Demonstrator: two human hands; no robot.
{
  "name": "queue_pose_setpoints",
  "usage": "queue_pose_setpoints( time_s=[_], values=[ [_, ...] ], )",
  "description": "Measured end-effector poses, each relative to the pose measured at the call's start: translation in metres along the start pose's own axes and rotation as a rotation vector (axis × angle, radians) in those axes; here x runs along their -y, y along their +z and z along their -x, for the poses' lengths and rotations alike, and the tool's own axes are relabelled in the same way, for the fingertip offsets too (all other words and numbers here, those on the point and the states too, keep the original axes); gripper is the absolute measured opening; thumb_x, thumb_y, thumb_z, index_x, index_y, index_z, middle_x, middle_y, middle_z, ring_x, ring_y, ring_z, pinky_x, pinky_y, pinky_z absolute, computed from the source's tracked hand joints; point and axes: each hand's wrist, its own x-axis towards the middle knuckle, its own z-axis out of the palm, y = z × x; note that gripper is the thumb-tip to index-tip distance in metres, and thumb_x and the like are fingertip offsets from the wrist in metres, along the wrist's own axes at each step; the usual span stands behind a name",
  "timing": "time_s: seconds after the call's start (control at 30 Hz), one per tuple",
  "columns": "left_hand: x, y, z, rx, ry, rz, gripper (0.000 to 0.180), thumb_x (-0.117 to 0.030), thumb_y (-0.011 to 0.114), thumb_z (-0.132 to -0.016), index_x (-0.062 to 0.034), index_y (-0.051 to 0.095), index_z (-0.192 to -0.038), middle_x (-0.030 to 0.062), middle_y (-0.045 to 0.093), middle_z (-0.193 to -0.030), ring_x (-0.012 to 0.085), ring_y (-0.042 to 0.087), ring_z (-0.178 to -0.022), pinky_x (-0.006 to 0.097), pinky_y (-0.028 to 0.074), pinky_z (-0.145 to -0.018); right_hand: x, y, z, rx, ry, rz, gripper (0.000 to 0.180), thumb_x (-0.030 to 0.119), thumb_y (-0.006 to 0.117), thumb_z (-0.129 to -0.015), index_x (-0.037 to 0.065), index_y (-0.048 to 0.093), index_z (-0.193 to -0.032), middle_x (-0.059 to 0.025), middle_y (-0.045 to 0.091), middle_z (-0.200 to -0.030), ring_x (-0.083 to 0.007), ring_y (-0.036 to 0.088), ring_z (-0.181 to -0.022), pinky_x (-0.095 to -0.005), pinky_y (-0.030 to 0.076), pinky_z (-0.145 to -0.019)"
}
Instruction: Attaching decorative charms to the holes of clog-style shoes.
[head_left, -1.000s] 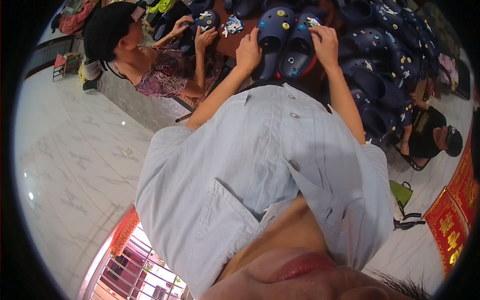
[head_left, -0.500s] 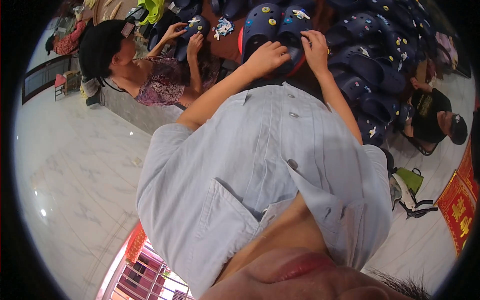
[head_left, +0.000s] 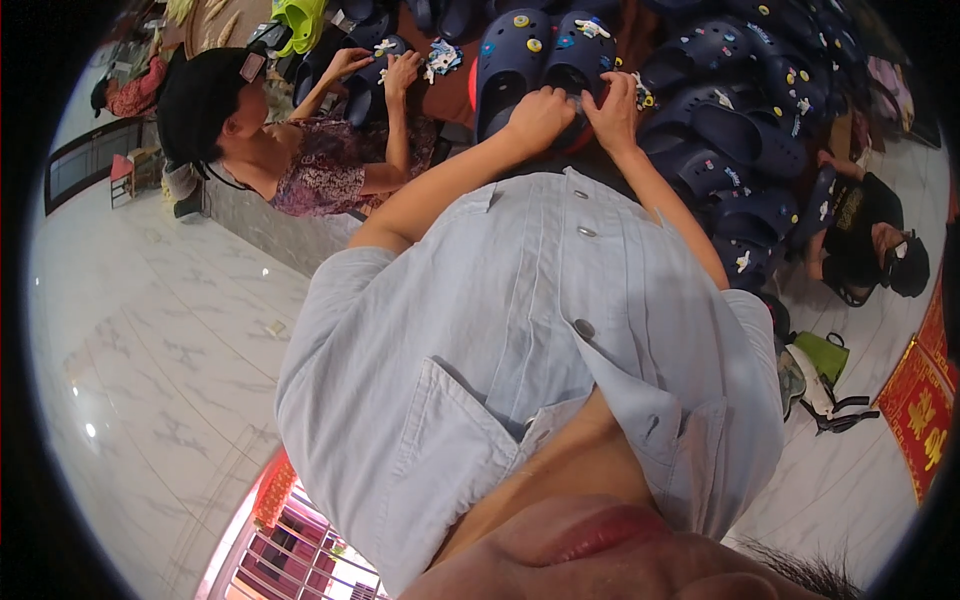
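A pair of navy clogs stands side by side in front of me, toes pointing away. The left clog carries round yellow charms, and the right clog a white figure charm and a blue one. My left hand is curled over the heel part of the right clog, its fingertips partly hidden. At that clog's right edge, my right hand has its thumb on the inner side and bent fingers on the outer side. A small cluster of yellow and white charms lies just beyond the right hand.
Many navy clogs are heaped to the right. On the left, a co-worker in a black cap handles another clog beside a pile of charms. Another person sits at the far right. Lime-green clogs lie at upper left.
My right hand has shifted slightly left and down, its thumb now over the clog's edge. My left hand has moved a little down. The co-worker's nearer hand has come over their clog.
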Motion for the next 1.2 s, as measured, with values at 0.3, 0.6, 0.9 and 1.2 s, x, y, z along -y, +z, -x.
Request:
queue_pose_setpoints(
  time_s=[0.3,0.6,0.9,1.2],
  values=[
    [0.006,-0.007,0.019,-0.216,-0.099,0.364,0.018,-0.008,0.062,-0.076,-0.0027,0.061,-0.092,0.0133,0.063,-0.089,0.0306,0.064,-0.087,0.041,0.053,-0.069,-0.001,0.001,0.001,0.055,0.134,-0.105,0.051,0.021,0.077,-0.073,0.003,0.047,-0.109,-0.0164,0.048,-0.102,-0.0339,0.052,-0.097,-0.0402,0.045,-0.082],
    [0.02,-0.016,0.035,-0.278,-0.599,1.366,0.019,-0.015,0.071,-0.085,-0.0011,0.065,-0.097,0.0039,0.068,-0.083,0.011,0.064,-0.075,0.025,0.048,-0.067,0.046,-0.039,-0.021,0.078,-0.138,-0.305,0.02,0.015,0.07,-0.081,0.003,0.066,-0.097,-0.0105,0.063,-0.096,-0.0286,0.058,-0.092,-0.0363,0.046,-0.08],
    [0.015,-0.016,0.026,-0.223,-0.741,1.897,0.017,-0.016,0.067,-0.089,-0.0028,0.065,-0.099,0.004,0.067,-0.09,0.0107,0.064,-0.082,0.022,0.047,-0.069,0.055,-0.031,-0.012,0.21,0.105,-0.584,0.018,0.008,0.071,-0.079,0.003,0.071,-0.097,-0.009,0.068,-0.093,-0.0203,0.063,-0.086,-0.0301,0.049,-0.078],
    [0.009,-0.016,0.015,-0.209,-0.638,1.79,0.016,-0.016,0.067,-0.089,-0.003,0.065,-0.098,0.0029,0.068,-0.087,0.0107,0.064,-0.079,0.022,0.047,-0.067,0.033,-0.021,-0.005,0.166,0.288,-0.806,0.014,0.004,0.07,-0.082,0.0,0.071,-0.095,-0.0058,0.068,-0.09,-0.0131,0.062,-0.087,-0.0236,0.047,-0.078]
  ],
)
